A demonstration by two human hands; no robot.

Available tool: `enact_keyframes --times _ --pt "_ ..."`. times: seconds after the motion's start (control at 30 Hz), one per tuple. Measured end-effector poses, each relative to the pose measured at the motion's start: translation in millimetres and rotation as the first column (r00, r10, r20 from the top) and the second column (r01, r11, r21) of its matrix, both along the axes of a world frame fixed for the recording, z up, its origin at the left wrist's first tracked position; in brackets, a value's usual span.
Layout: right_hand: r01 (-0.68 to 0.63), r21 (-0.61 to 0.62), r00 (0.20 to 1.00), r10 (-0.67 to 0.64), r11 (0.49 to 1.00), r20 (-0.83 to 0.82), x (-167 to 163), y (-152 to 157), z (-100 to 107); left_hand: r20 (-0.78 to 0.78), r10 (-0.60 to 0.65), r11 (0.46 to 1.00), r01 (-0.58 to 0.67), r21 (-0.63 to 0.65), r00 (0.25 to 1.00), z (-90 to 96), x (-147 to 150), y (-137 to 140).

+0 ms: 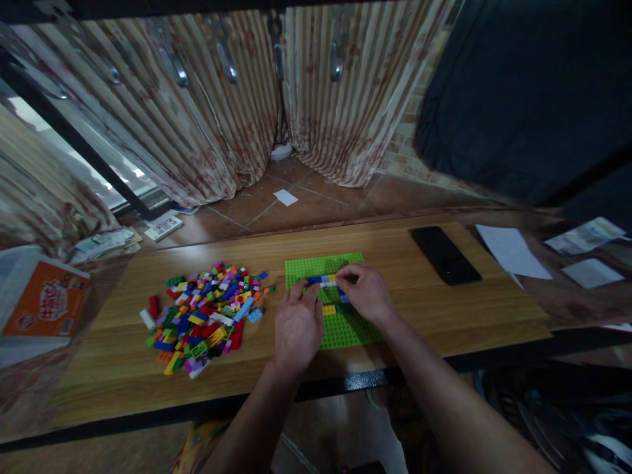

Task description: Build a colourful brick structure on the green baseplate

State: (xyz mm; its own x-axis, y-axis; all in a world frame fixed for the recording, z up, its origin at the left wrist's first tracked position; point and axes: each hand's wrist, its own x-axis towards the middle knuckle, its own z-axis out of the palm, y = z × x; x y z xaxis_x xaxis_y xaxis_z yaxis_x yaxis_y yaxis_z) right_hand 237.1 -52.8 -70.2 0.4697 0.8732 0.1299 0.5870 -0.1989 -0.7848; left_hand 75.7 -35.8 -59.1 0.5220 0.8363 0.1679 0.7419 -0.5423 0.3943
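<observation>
A bright green studded baseplate (345,334) lies on the wooden table, with a row of bricks across its upper half. In that row are a blue brick (316,280) and white and yellow pieces. Below it, a yellow brick (328,310) sits on the plate. My left hand (299,326) rests over the plate's left edge, fingers bent and closed at the row's left end. From the right, my right hand (368,293) pinches at the row's right end. The fingers hide whatever is between them. More blue bricks (343,297) show under my right hand.
A heap of loose mixed-colour bricks (207,316) spreads over the table's left side. To the right lies a black phone (446,255). White papers (513,251) lie beyond the table's right end. An orange-labelled box (47,299) stands at far left, and striped curtains (336,99) hang behind.
</observation>
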Motion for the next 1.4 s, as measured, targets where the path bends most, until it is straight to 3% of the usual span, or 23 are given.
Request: enact_keyframes --times 0.47,0.9,1.13,1.4 --pt "0.019 0.017 0.999 -0.019 1.0 -0.026 -0.5 2.6 -3.8 -0.145 -0.006 0.999 0.012 0.04 0.989 -0.6 3.0 -0.4" --pt "0.016 0.017 1.0 -0.016 1.0 -0.017 -0.3 4.1 -10.4 -0.247 0.024 1.0 -0.026 -0.002 0.969 6.5 9.8 -3.2" --pt "-0.009 0.009 0.998 0.01 1.0 -0.058 4.5 3.0 -8.2 -0.09 0.009 0.999 -0.005 0.041 0.996 -4.4 3.1 -1.3" --pt "0.039 0.031 0.981 -0.032 0.999 -0.194 9.3 -1.2 -1.8 0.155 0.077 0.996 -0.068 -0.063 0.985 2.6 -4.5 5.5"
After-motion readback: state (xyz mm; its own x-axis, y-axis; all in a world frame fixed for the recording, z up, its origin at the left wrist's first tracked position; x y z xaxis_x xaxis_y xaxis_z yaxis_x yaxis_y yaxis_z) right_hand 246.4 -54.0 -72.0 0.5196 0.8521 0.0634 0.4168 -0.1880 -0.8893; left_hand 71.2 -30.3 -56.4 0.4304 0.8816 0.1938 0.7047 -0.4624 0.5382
